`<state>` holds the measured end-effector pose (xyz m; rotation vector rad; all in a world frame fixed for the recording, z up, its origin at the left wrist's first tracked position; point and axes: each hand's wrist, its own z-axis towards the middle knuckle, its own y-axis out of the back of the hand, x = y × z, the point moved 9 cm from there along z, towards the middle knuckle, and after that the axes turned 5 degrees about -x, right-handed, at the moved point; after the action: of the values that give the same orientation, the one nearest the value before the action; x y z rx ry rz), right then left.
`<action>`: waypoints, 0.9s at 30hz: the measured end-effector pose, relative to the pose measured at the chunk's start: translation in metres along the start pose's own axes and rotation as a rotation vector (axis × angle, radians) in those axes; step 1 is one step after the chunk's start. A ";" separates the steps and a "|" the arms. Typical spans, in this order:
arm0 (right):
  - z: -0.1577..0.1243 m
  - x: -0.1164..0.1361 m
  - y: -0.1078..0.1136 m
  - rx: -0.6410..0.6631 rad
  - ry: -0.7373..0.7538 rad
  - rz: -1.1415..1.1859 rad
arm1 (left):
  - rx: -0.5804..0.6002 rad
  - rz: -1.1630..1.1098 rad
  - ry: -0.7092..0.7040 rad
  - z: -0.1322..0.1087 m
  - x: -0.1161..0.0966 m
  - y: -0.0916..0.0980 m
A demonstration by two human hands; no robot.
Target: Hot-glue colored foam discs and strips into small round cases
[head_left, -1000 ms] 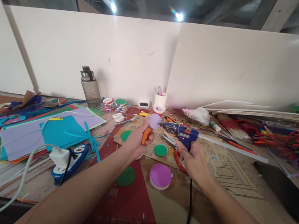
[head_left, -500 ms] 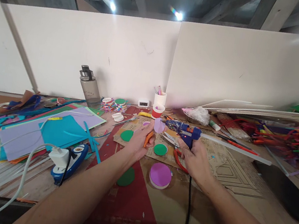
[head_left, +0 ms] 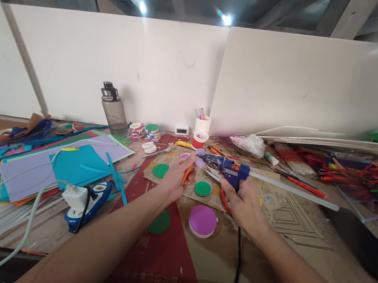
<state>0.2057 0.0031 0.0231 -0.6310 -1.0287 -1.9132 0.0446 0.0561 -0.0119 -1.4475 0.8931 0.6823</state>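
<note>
My left hand (head_left: 177, 177) pinches a small light-purple paper disc (head_left: 199, 161) by its edge. An orange piece (head_left: 187, 174) shows in the same hand, mostly covered by the fingers, so its kind is unclear. My right hand (head_left: 245, 204) is wrapped round the handle of a blue hot glue gun (head_left: 230, 166). Its nozzle points left and overlaps the disc; whether it touches cannot be told. A long clear glue stick (head_left: 293, 188) sticks out of the gun's back. Below lie a green disc (head_left: 203, 189), a larger purple disc (head_left: 203, 220) and red-handled scissors (head_left: 224, 200), partly hidden.
Coloured paper sheets (head_left: 80, 164) and a blue-white power strip (head_left: 91, 205) lie left. A bottle (head_left: 113, 112), red-white paper cup (head_left: 199, 141) and small clock (head_left: 181, 130) stand at the back. A black flat object (head_left: 367, 246) and bright strips (head_left: 368, 176) are on the right.
My right hand has moved the glue gun slightly left and down, so the nozzle now lies across the purple disc. My left hand has stayed nearly still, with the disc tilted a little.
</note>
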 end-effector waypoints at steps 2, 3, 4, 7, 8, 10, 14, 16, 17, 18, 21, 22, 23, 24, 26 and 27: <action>-0.001 -0.003 -0.002 0.012 -0.012 -0.016 | -0.020 -0.031 -0.010 0.000 -0.004 0.002; -0.001 -0.004 -0.002 0.020 -0.016 -0.018 | -0.029 -0.046 -0.014 0.001 -0.006 0.003; -0.002 -0.005 -0.003 0.030 -0.019 -0.020 | -0.037 -0.057 -0.015 0.001 -0.008 0.003; -0.001 -0.003 -0.004 0.043 -0.017 -0.018 | -0.052 -0.070 -0.007 0.001 -0.011 0.005; -0.001 -0.002 -0.004 0.035 -0.013 -0.019 | -0.054 -0.072 -0.005 0.001 -0.012 0.005; 0.000 0.000 -0.002 0.016 0.005 -0.016 | -0.050 -0.075 -0.005 0.001 -0.012 0.004; 0.002 -0.005 0.000 -0.007 -0.016 -0.012 | -0.011 -0.077 -0.016 0.001 -0.012 0.002; 0.003 -0.010 0.001 -0.015 -0.048 -0.010 | 0.007 -0.074 -0.018 0.001 -0.010 0.001; 0.003 -0.011 0.002 -0.018 -0.055 -0.004 | 0.013 -0.072 -0.019 0.001 -0.010 0.000; 0.004 -0.012 0.002 -0.021 -0.056 0.004 | 0.021 -0.070 -0.020 0.000 -0.009 0.000; 0.005 -0.012 0.005 -0.039 -0.050 0.020 | 0.044 -0.068 -0.017 -0.001 -0.008 -0.003; 0.005 -0.012 0.006 -0.046 -0.050 0.018 | 0.048 -0.069 -0.014 -0.001 -0.008 -0.004; 0.005 -0.011 0.006 -0.051 -0.049 0.015 | 0.049 -0.069 -0.011 -0.001 -0.008 -0.004; 0.005 -0.011 0.006 -0.051 -0.049 0.011 | 0.046 -0.070 -0.010 -0.002 -0.009 -0.004; 0.005 -0.011 0.005 -0.047 -0.048 -0.002 | 0.032 -0.073 -0.010 -0.001 -0.010 -0.003; 0.005 -0.010 0.005 -0.042 -0.044 -0.009 | 0.022 -0.077 -0.011 -0.001 -0.011 -0.002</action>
<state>0.2150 0.0103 0.0202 -0.6964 -1.0223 -1.9407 0.0400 0.0566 -0.0016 -1.4497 0.8291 0.6205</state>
